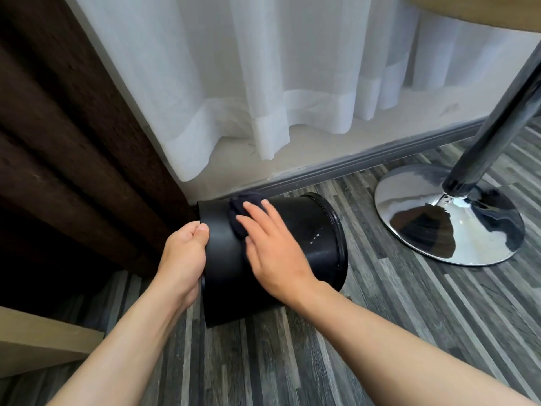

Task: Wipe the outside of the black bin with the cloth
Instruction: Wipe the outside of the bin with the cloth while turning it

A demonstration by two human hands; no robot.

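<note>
The black bin lies tipped on its side on the striped floor, its rim end toward the left and its base toward the right. My left hand grips the rim at the left end, thumb on the outside. My right hand lies flat on the bin's upper side, fingers spread, pressing a dark cloth against the wall of the bin. Most of the cloth is hidden under my fingers and palm. A few pale specks show on the bin to the right of that hand.
A chrome table base with its slanted pole stands close to the right of the bin. White sheer curtains and a grey skirting board run behind. A dark brown curtain hangs at the left, a wooden furniture edge at lower left.
</note>
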